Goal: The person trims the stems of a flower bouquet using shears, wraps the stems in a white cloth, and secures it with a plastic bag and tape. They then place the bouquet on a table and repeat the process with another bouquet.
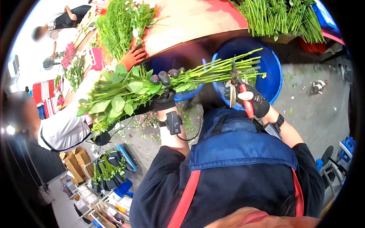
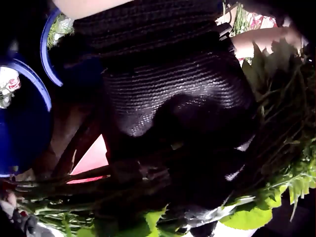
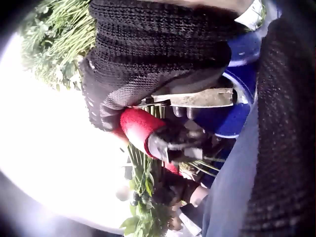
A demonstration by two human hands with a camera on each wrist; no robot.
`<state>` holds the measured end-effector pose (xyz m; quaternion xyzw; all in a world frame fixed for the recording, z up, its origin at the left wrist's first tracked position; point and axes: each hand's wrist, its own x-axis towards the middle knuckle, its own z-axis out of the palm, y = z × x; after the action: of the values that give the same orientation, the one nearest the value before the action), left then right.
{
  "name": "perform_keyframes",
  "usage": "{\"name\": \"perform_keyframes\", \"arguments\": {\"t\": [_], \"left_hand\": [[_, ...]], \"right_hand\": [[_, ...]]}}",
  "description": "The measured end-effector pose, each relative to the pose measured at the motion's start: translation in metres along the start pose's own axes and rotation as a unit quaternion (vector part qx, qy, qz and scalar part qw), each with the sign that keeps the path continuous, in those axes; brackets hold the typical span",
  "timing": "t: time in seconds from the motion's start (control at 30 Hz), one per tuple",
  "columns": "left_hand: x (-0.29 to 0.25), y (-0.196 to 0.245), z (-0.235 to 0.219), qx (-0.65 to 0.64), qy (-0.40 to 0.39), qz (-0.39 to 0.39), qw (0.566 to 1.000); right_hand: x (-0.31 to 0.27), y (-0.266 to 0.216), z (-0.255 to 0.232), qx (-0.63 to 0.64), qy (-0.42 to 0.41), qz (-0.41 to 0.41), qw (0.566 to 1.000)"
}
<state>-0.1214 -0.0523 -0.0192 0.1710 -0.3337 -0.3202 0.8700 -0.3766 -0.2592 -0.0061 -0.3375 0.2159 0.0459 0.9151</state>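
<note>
My left hand [image 1: 164,98], in a black glove, grips a bunch of leafy flower stems [image 1: 129,89] around its middle. The leaves spread to the left, and the bare stem ends [image 1: 243,62] reach right over a blue bucket. In the left wrist view the gloved hand [image 2: 182,108] covers much of the bunch. My right hand [image 1: 260,103], also gloved with a bare thumb tip, holds red-handled pruning shears [image 1: 247,102]. Their blades overlap the stems near the cut ends. A pale, worn flat bar [image 3: 197,98] shows beside the red handle in the right wrist view.
Two blue buckets [image 1: 276,74] stand below the stems. A work table [image 1: 190,17] carries more greenery [image 1: 273,17] and flowers. At the left, another person in a white top [image 1: 64,129] has an orange-gloved hand [image 1: 133,57] near my bunch. Petals and clippings litter the floor [image 1: 304,110].
</note>
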Motion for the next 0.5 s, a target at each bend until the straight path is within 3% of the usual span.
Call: {"name": "perform_keyframes", "arguments": {"t": [0.1,0.2,0.3,0.5], "left_hand": [[-0.009,-0.008,-0.004,-0.017,0.006,0.004,1.000],[-0.013,-0.011,-0.006,-0.027,0.011,0.000,1.000],[-0.013,-0.007,-0.004,-0.024,0.017,-0.012,1.000],[-0.014,-0.001,-0.002,-0.018,0.030,-0.037,0.999]], "right_hand": [[0.007,0.004,-0.008,-0.047,-0.015,-0.029,0.998],[0.004,-0.001,-0.012,-0.104,-0.029,-0.005,0.994],[0.002,0.002,-0.022,-0.113,-0.065,0.049,0.990],[-0.002,0.014,-0.022,-0.097,-0.044,0.022,0.994]]}}
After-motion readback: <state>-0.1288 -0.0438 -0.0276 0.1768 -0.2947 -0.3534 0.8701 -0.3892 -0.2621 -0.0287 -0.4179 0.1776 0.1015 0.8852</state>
